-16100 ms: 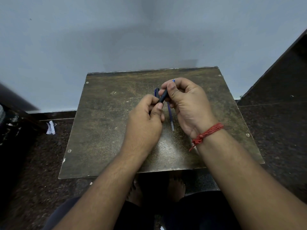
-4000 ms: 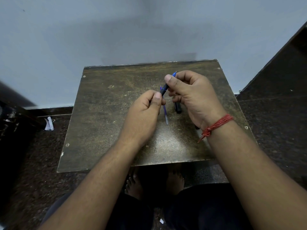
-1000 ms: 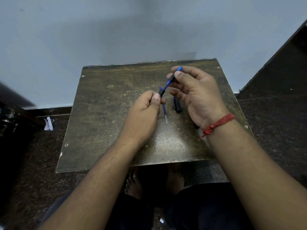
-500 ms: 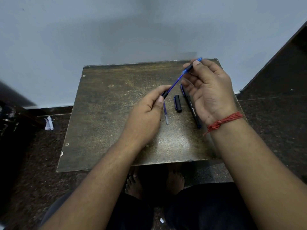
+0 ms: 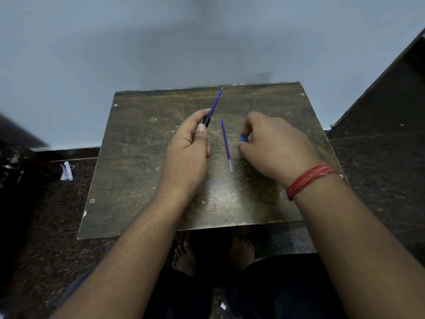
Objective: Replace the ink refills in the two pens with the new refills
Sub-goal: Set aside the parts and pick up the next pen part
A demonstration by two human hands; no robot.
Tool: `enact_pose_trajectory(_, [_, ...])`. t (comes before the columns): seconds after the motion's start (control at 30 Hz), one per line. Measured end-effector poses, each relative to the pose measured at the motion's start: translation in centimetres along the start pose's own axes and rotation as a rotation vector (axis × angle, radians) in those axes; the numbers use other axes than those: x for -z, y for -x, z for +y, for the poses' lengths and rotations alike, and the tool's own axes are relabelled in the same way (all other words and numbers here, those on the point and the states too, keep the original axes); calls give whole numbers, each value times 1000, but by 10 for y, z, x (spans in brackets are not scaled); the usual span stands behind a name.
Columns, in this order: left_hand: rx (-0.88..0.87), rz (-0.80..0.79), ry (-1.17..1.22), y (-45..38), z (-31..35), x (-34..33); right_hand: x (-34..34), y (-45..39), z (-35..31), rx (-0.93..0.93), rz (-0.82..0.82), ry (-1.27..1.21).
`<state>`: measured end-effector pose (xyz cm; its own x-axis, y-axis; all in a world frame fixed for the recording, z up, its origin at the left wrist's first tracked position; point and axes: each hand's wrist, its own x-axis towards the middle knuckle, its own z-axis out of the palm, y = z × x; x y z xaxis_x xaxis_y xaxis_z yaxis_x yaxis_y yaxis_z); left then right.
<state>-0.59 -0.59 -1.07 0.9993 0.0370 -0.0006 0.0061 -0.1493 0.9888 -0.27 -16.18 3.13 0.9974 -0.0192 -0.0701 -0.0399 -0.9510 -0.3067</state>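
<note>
My left hand [image 5: 187, 153] grips a black pen barrel [image 5: 206, 122]. A blue refill [image 5: 215, 103] sticks out of the barrel, pointing up toward the table's far edge. A second blue refill [image 5: 226, 146] lies loose on the worn brown table [image 5: 138, 157] between my hands. My right hand [image 5: 273, 146] rests low on the table to the right of that refill, its fingers curled around a small blue pen piece [image 5: 243, 137]. Whatever lies under my right hand is hidden.
The small table stands against a pale wall [image 5: 161, 42] on a dark speckled floor [image 5: 379, 169]. A crumpled white scrap [image 5: 66, 172] lies on the floor at the left. My bare feet [image 5: 186, 254] show below the table's near edge.
My right hand let go of the refill's end and dropped to the table with the blue piece, covering the cap and second pen. My left hand tilted the barrel more upright.
</note>
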Motion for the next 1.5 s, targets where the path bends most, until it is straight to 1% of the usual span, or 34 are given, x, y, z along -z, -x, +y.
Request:
enact_pose_trajectory(0.13, [2,6,-4,-1,0,0,-3,7,-10,49,-38,105])
enact_pose_trajectory(0.23, [0,11,-10,0,2,1,-6,7,-8,36,-94,130])
enact_pose_trajectory(0.37, [0,5,7,0,1,0,-8,6,-5,22,-126,166])
enact_pose_trajectory(0.57, [7,-8,0,1,2,0,-10,3,-1,32,-183,151])
enact_pose_trajectory(0.63, [4,-13,-5,1,2,0,-7,1,1,27,-146,115])
enact_pose_trajectory(0.67, [3,-12,-5,1,2,0,-5,1,2,26,-79,77])
enact_pose_trajectory(0.77, [7,-13,-3,2,3,-1,4,-1,2,16,213,-126])
enact_pose_trajectory(0.83, [8,-16,-8,2,3,-1,4,-3,1,-7,320,-313])
enact_pose_trajectory(0.9, [7,-19,-12,2,2,-1,-2,-5,2,-35,314,-488])
enact_pose_trajectory(1.03, [-2,-44,-28,4,3,-3,-12,-8,-5,-75,180,-822])
enact_pose_trajectory(1.13, [-32,-81,-57,9,6,-7,-14,-7,-11,-105,128,-1006])
enact_pose_trajectory(1.23, [-51,-90,-81,11,6,-8,-14,-5,-12,-128,107,-1114])
enact_pose_trajectory(1.37, [-83,-103,-136,12,8,-9,-12,-4,-12,-137,114,-1183])
enact_pose_trajectory(1.5, [-84,-108,-191,14,11,-8,-9,-9,-7,-153,205,-1244])
